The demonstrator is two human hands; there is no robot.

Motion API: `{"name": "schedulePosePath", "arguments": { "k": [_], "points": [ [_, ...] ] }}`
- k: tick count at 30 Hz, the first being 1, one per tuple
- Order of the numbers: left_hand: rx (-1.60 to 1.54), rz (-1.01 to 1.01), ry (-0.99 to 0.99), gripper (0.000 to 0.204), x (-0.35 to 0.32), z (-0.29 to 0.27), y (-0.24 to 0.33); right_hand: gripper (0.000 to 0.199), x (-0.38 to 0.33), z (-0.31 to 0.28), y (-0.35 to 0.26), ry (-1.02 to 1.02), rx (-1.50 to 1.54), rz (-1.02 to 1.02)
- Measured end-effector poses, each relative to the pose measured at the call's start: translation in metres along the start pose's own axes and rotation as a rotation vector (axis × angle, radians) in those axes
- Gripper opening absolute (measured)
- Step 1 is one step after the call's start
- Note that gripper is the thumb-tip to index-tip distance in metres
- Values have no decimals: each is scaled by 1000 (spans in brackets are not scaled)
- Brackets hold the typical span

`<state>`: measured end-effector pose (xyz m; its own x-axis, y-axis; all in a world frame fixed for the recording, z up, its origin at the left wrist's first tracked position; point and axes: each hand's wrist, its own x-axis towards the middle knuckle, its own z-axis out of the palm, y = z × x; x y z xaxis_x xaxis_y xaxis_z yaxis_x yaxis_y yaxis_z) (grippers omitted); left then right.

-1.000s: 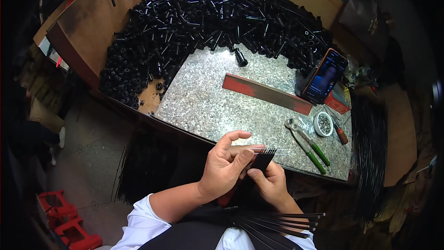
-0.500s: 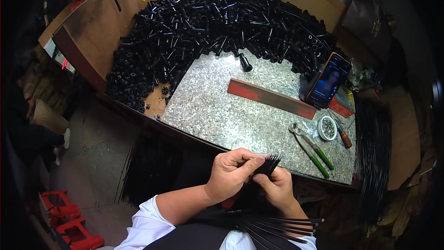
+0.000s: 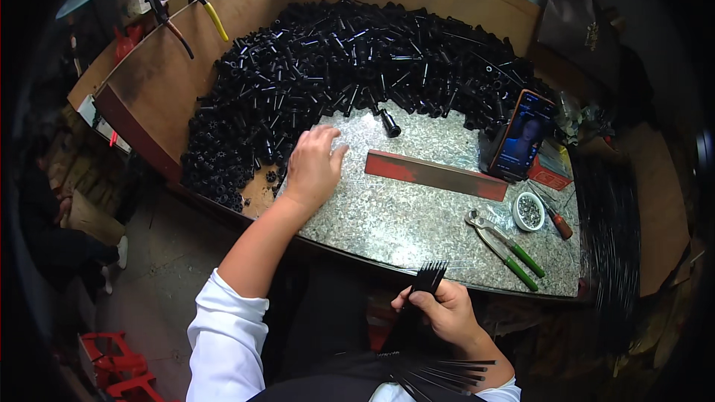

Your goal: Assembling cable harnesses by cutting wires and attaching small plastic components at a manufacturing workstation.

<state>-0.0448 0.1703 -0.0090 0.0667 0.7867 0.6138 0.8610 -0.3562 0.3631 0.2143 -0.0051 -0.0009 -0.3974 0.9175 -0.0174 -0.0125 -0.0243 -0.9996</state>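
My left hand [image 3: 311, 169] reaches over the stone-topped table to the near edge of a heap of small black tubular parts [image 3: 350, 59]. Its fingers are stretched out, and nothing shows in them. Close to my body, my right hand [image 3: 449, 311] grips a flat bundle of thin black rods [image 3: 426, 283] between thumb and fingers. The bundle's tips fan slightly upward, and more rod ends [image 3: 454, 374] spread to the right over my lap. A single black part [image 3: 389, 123] lies apart from the heap, right of my left hand.
A red-and-dark bar [image 3: 436, 175] lies across the speckled tabletop [image 3: 372, 231]. Green-handled pincers [image 3: 506, 249], a white bowl of small metal pieces [image 3: 529, 211], a screwdriver [image 3: 560, 225] and a propped phone [image 3: 523, 134] are to the right. Wooden walls [image 3: 194, 37] enclose the heap; another person sits far left.
My left hand has let go of the rod bundle and moved up and left to the heap's edge, its fingers now extended. My right hand still holds the bundle. The view has tilted slightly upward.
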Motion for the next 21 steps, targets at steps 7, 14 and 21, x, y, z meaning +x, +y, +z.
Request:
{"name": "schedulePosePath", "arguments": {
  "k": [7,14,21],
  "points": [
    [527,-19,-145,17,45,28,-43,15,5,0,9,-46,-21,2],
    [445,35,-182,16,57,40,-36,17,2,-5,8,-67,-64,-1],
    [286,255,-213,24,53,33,-36,18,1,-7,8,-70,-87,-2]
  ]
}}
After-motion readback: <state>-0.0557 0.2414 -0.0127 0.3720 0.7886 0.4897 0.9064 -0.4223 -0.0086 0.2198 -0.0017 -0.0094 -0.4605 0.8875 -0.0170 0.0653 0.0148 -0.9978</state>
